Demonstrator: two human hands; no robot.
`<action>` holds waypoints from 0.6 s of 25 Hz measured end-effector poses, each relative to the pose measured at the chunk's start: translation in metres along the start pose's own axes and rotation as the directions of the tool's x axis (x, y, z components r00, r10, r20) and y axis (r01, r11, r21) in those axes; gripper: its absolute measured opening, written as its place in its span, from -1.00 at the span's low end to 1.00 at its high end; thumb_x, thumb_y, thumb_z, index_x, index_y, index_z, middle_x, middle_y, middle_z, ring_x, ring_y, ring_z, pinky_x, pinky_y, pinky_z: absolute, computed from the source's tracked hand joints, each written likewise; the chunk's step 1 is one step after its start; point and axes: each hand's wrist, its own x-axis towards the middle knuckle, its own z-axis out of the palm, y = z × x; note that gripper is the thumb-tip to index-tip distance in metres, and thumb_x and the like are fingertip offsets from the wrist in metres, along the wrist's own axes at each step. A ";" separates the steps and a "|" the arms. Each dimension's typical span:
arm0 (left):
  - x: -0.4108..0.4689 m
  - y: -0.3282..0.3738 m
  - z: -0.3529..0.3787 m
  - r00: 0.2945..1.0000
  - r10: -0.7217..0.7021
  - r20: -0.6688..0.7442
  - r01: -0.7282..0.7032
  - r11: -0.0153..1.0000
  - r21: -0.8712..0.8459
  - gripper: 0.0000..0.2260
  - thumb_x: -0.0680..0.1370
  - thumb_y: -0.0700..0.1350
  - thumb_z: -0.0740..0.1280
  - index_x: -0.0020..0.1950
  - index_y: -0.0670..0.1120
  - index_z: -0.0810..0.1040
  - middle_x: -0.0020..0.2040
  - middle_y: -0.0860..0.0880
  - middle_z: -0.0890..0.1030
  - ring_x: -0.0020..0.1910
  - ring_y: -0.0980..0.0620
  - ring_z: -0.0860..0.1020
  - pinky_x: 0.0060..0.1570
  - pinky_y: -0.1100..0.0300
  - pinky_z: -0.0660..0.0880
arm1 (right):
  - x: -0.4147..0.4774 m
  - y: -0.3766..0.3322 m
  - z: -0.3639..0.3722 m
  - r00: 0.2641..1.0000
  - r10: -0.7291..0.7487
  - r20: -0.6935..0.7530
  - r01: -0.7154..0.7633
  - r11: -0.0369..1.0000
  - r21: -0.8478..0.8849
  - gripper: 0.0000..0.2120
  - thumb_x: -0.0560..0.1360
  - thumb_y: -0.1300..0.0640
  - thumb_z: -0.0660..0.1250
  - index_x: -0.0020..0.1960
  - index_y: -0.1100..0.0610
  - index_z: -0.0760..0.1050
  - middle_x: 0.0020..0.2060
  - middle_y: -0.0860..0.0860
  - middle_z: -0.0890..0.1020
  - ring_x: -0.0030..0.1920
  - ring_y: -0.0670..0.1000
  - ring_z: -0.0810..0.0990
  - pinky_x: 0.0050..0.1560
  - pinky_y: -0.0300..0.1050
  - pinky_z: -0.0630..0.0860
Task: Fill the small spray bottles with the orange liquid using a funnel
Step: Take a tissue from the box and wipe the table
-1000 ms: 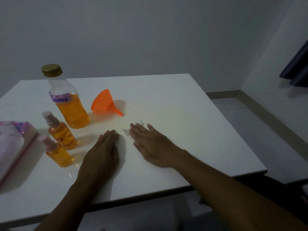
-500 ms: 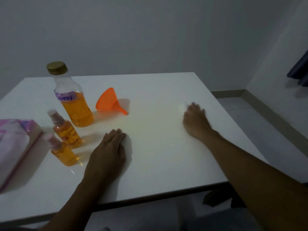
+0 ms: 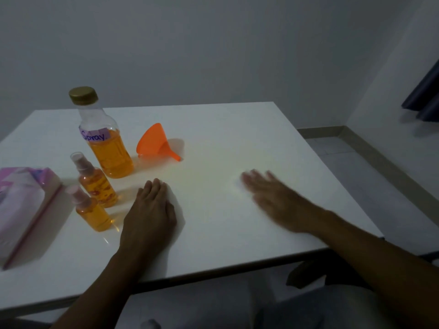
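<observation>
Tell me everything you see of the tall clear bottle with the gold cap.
The tall clear plastic bottle stands upright on the white table, toward its far left. A gold cap closes it; a purple label reads "Spray". Orange liquid fills roughly its lower half. The left hand and right hand are off it. An orange funnel lies close on its right.

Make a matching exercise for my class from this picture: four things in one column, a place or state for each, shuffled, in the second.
1 large bottle
2 funnel
3 pink pack
4 left hand

A lying on its side
B palm down, holding nothing
C gold cap on
D at the far left

Pairs: 1-C, 2-A, 3-D, 4-B
</observation>
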 end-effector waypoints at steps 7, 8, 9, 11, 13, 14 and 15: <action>0.004 0.001 0.004 0.999 0.032 0.036 -0.034 0.998 0.045 -0.41 0.58 0.03 -0.17 0.50 -0.24 0.22 0.51 -0.21 0.25 0.52 -0.12 0.18 0.49 -0.06 0.10 | 0.057 0.050 -0.006 0.675 0.723 -0.147 -0.726 0.686 0.048 -0.48 0.66 0.12 -0.05 0.57 0.28 0.12 0.56 0.23 0.20 0.58 0.25 0.08 0.57 0.21 0.03; 0.005 0.000 0.004 0.998 0.033 0.043 -0.035 0.999 0.034 -0.41 0.58 0.03 -0.17 0.51 -0.24 0.20 0.52 -0.21 0.23 0.53 -0.11 0.16 0.50 -0.05 0.08 | 0.074 0.029 -0.003 0.723 0.674 -0.149 -0.674 0.736 0.062 -0.49 0.65 0.14 -0.02 0.56 0.29 0.14 0.55 0.24 0.22 0.57 0.26 0.11 0.55 0.22 0.06; 0.006 -0.001 0.004 0.998 0.038 0.056 -0.040 0.999 0.026 -0.42 0.58 0.03 -0.17 0.52 -0.23 0.17 0.53 -0.20 0.19 0.54 -0.10 0.13 0.51 -0.03 0.04 | 0.089 0.003 0.002 0.801 0.580 -0.148 -0.576 0.814 0.070 -0.50 0.64 0.16 0.02 0.55 0.31 0.17 0.55 0.26 0.22 0.57 0.28 0.13 0.54 0.21 0.07; 0.006 -0.003 0.002 0.994 0.060 0.091 -0.061 0.998 0.015 -0.41 0.58 0.05 -0.19 0.55 -0.21 0.10 0.56 -0.17 0.13 0.55 -0.06 0.06 0.52 0.02 -0.04 | 0.105 -0.059 0.016 0.946 0.304 -0.112 -0.299 0.952 0.063 -0.51 0.64 0.18 0.07 0.54 0.32 0.21 0.56 0.28 0.22 0.57 0.29 0.14 0.53 0.20 0.06; 0.004 -0.005 -0.001 0.992 0.070 0.106 -0.072 0.997 0.006 -0.40 0.58 0.07 -0.21 0.56 -0.18 0.06 0.57 -0.14 0.10 0.56 -0.03 0.03 0.52 0.05 -0.06 | 0.095 -0.111 0.022 0.994 0.093 -0.061 -0.088 0.993 0.073 -0.49 0.67 0.11 0.03 0.58 0.28 0.15 0.59 0.21 0.18 0.60 0.20 0.09 0.58 0.15 0.02; 0.003 -0.006 -0.001 0.993 0.067 0.098 -0.068 0.998 0.005 -0.40 0.58 0.08 -0.21 0.56 -0.17 0.07 0.57 -0.13 0.10 0.56 -0.02 0.03 0.52 0.04 -0.04 | 0.084 -0.122 0.020 0.998 0.042 -0.044 -0.038 0.996 0.081 -0.47 0.68 0.06 -0.03 0.60 0.24 0.10 0.61 0.16 0.14 0.62 0.14 0.05 0.60 0.12 -0.02; 0.002 -0.007 -0.001 0.995 0.064 0.082 -0.065 0.998 0.007 -0.40 0.58 0.08 -0.21 0.55 -0.17 0.09 0.56 -0.13 0.12 0.55 -0.01 0.05 0.52 0.02 -0.01 | 0.069 -0.121 0.017 1.000 0.019 -0.018 -0.017 0.997 0.079 -0.45 0.67 0.03 -0.09 0.61 0.21 0.06 0.61 0.13 0.12 0.62 0.10 0.02 0.60 0.10 -0.04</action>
